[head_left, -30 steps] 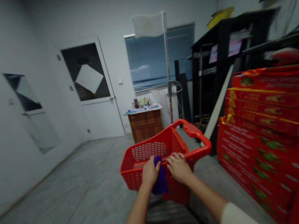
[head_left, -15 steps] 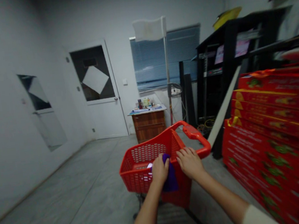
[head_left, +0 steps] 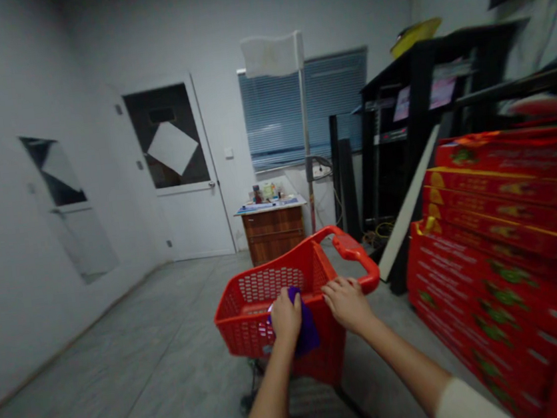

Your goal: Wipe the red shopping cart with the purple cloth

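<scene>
A red plastic shopping cart point(head_left: 326, 358) stands on the floor before me, its handle to the right and its basket to the left. On the near rim, my left hand point(head_left: 287, 317) is closed around a purple cloth point(head_left: 306, 332) that hangs down the outer side. My right hand point(head_left: 345, 302) grips the same rim farther right, close to the handle point(head_left: 351, 248), with its fingers curled over the edge. Something whitish shows beside the left hand inside the basket, too small to name.
Stacked red boxes point(head_left: 489, 292) rise close on the right. A wooden cabinet point(head_left: 275, 231) with bottles on top stands behind the cart, near a white door point(head_left: 189, 219). Black shelving point(head_left: 418, 106) and a leaning white board point(head_left: 409, 207) are at the right back.
The left hand and purple cloth have slid slightly left along the rim. My right hand stays on the rim near the handle, and the whole view has shifted a little.
</scene>
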A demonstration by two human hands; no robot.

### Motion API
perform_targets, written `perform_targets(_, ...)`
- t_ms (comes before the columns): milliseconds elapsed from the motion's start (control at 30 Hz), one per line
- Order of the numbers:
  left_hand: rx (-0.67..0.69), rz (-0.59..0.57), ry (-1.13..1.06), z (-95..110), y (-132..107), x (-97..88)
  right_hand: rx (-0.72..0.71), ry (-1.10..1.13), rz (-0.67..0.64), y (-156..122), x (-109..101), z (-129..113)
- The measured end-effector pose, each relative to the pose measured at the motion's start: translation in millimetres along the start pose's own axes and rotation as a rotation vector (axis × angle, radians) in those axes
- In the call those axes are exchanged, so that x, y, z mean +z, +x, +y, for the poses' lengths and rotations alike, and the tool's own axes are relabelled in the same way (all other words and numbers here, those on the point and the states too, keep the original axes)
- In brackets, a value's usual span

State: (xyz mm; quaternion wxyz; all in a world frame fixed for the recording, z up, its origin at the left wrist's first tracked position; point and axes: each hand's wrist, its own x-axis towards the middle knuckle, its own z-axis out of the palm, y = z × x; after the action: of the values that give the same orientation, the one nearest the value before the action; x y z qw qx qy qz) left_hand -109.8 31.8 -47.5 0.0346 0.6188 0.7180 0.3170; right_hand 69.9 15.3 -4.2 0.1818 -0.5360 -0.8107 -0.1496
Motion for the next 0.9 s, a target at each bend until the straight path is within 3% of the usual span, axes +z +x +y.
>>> perform_targets(133,0.156,-0.055,-0.169,29,0,7.6,-0.009,0.003,0.017,1,4,-5)
perform_targets(267,0.220,-0.104,-0.201,1,2,-3.2,-0.007,0.027,0.031,-1,6,-6)
perform_targets(400,0.116,-0.069,-0.074,-32,4,-15.3,-0.004,0.029,0.031,-1,6,-7)
perform_targets(533,0.051,-0.062,-0.038,-15,2,-11.7,-0.007,0.028,0.046,2,9,-13)
perform_targets(667,0.150,-0.054,-0.161,11,-1,-3.1,-0.011,0.026,0.066,2,10,-15)
perform_targets(767,0.169,-0.066,-0.191,4,-2,-3.8,0.006,0.006,0.072,-2,6,-7)
perform_targets(900,0.132,-0.046,-0.147,-22,-1,-9.6,-0.027,-0.026,0.090,-12,-3,18)
